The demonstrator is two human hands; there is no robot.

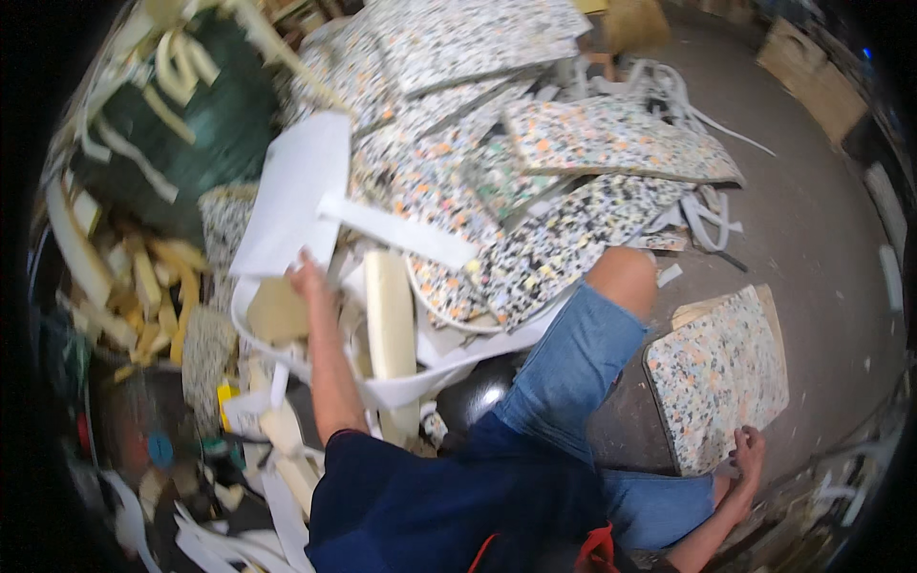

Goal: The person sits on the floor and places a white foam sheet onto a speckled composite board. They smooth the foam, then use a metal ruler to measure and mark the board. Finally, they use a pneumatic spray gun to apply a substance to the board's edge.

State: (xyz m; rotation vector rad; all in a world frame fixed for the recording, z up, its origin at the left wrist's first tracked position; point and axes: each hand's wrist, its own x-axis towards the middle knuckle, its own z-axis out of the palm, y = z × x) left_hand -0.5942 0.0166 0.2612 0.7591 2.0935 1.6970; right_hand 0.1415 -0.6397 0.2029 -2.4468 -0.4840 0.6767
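Observation:
My left hand (306,274) is closed on the lower edge of a white foam sheet (296,191), which stands tilted up at the left. A white foam strip (396,229) runs from that sheet to the right, across the speckled foam. Down at the right, my right hand (748,454) is beside the near corner of a speckled foam slab (716,377). Its fingers are loosely bent and look apart, with nothing visible in them. Whether they touch the slab I cannot tell. A thick cream foam block (390,315) stands just right of my left forearm.
Multicoloured speckled foam sheets (478,48) lie piled ahead. Yellow foam offcuts (158,286) heap up at the left, below a dark green bag (210,115). White strips (229,544) litter the lower left. Grey floor (812,248) extends right, with a cardboard piece (812,81) beyond.

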